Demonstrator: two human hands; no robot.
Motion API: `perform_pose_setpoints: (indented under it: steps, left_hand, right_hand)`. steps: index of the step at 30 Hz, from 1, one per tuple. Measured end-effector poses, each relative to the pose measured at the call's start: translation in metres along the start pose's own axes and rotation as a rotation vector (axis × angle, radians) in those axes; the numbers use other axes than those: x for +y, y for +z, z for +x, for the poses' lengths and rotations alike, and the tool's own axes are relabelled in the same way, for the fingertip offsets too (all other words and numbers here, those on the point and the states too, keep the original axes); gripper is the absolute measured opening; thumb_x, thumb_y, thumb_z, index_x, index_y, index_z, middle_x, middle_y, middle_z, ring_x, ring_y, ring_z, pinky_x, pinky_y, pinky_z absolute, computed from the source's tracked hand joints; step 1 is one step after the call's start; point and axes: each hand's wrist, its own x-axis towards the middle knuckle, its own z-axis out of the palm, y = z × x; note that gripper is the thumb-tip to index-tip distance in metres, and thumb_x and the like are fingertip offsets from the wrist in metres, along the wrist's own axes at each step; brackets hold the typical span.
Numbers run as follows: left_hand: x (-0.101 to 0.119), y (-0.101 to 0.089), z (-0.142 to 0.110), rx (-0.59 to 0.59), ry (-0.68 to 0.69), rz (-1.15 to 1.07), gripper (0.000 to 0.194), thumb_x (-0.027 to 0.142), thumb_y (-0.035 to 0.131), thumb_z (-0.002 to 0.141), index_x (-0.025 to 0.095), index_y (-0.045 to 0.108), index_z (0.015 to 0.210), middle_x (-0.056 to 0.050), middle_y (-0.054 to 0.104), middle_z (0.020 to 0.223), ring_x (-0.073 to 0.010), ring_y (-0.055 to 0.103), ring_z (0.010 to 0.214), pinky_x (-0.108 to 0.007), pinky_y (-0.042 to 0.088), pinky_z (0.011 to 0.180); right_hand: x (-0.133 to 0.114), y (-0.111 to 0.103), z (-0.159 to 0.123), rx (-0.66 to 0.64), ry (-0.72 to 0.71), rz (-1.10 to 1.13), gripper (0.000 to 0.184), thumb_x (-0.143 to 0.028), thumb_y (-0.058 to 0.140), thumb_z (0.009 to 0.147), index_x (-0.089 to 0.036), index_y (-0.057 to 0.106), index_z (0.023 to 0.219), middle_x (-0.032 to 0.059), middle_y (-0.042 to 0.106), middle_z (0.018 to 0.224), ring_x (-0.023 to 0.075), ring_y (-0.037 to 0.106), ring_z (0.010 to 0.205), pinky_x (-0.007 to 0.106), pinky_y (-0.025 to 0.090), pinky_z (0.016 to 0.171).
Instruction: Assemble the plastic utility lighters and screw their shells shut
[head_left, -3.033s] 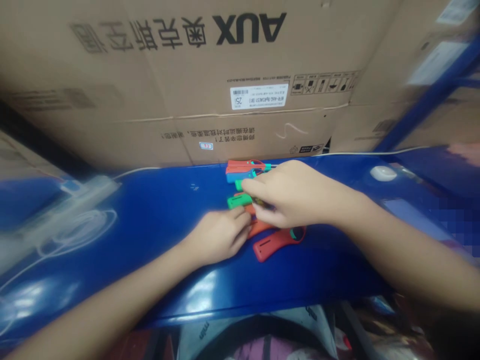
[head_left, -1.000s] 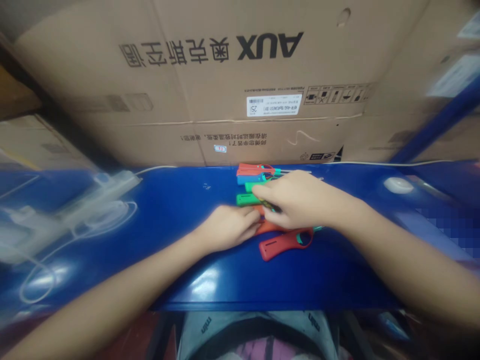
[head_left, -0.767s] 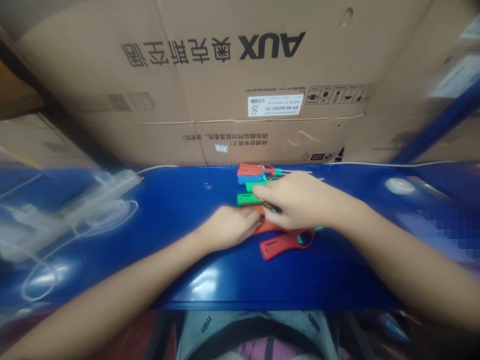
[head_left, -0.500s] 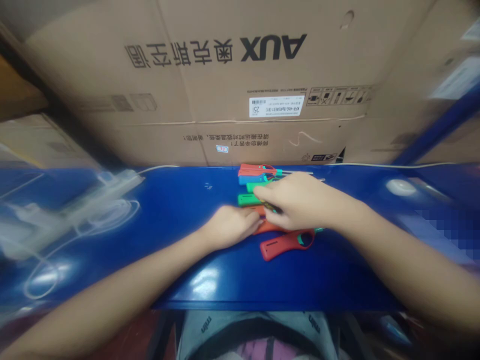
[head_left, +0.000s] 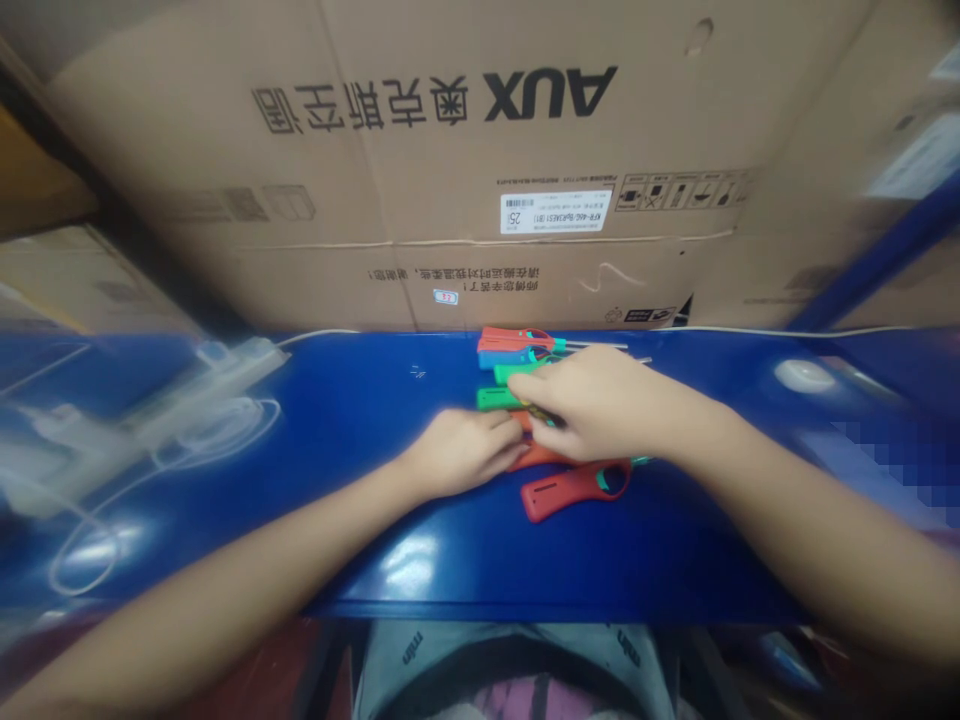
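Observation:
Several long-necked gas lighters lie in a row on the blue table, handles to the left. My left hand (head_left: 469,452) is closed, its fingertips on the handle end of an orange lighter (head_left: 536,457). Over the middle of the row, my right hand (head_left: 592,400) is closed around a dark, yellow-marked thing (head_left: 546,413), mostly hidden by the fingers. A green lighter (head_left: 497,398) shows beside its thumb. Farther back lie a red lighter (head_left: 516,340) and a blue lighter (head_left: 504,358). Nearest me is another red lighter (head_left: 559,492), touched by neither hand.
A large cardboard box (head_left: 435,200) stands along the back of the blue table (head_left: 360,540). At the left are a white power strip (head_left: 247,368) and a coiled white cable (head_left: 225,425). A white rounded object (head_left: 804,376) sits at the right.
My left hand's fingers have shifted slightly on the orange lighter. My right hand and the row of lighters look nearly the same, and the view has moved a little.

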Motion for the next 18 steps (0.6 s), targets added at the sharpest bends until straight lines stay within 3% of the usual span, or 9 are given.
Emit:
perform_pose_setpoints:
  steps: [6,10,13,18]
  left_hand:
    - [-0.0012,-0.0039,0.0003,-0.048,0.086,-0.006,0.038,0.040,0.033,0.108,0.020,0.065,0.105,-0.006,0.073,0.101,-0.0193,0.070,0.085,-0.029,0.052,0.067]
    - [-0.0011,-0.0088,-0.0001,-0.089,0.126,-0.072,0.028,0.034,0.039,0.104,0.020,0.063,0.104,-0.006,0.072,0.100,-0.0200,0.068,0.087,-0.030,0.052,0.071]
    - [-0.0005,-0.0085,-0.0006,-0.097,0.122,-0.083,0.021,0.029,0.042,0.099,0.019,0.061,0.095,-0.006,0.069,0.091,-0.0190,0.066,0.079,-0.030,0.051,0.069]
    - [0.0014,-0.0063,0.0002,-0.066,0.062,-0.115,0.032,0.034,0.036,0.104,0.019,0.059,0.088,-0.004,0.069,0.084,-0.0160,0.063,0.070,-0.027,0.045,0.062]
  right_hand:
    - [-0.0018,-0.0023,-0.0001,-0.037,0.001,0.011,0.016,-0.028,0.052,0.087,-0.020,0.065,0.091,0.0026,0.066,0.065,0.0142,0.044,0.051,0.028,0.012,0.052]
    - [-0.0009,-0.0016,-0.0003,-0.040,0.007,0.015,0.019,-0.028,0.050,0.088,-0.020,0.066,0.095,0.0033,0.068,0.067,0.0146,0.046,0.052,0.029,0.011,0.053]
    - [0.0001,-0.0012,-0.0003,-0.043,0.011,0.020,0.020,-0.027,0.050,0.088,-0.020,0.067,0.097,0.0040,0.069,0.069,0.0151,0.047,0.053,0.029,0.012,0.054]
    - [0.0002,-0.0017,-0.0004,-0.030,0.017,0.020,0.018,-0.028,0.051,0.087,-0.020,0.065,0.093,0.0032,0.066,0.066,0.0145,0.045,0.051,0.029,0.011,0.053]
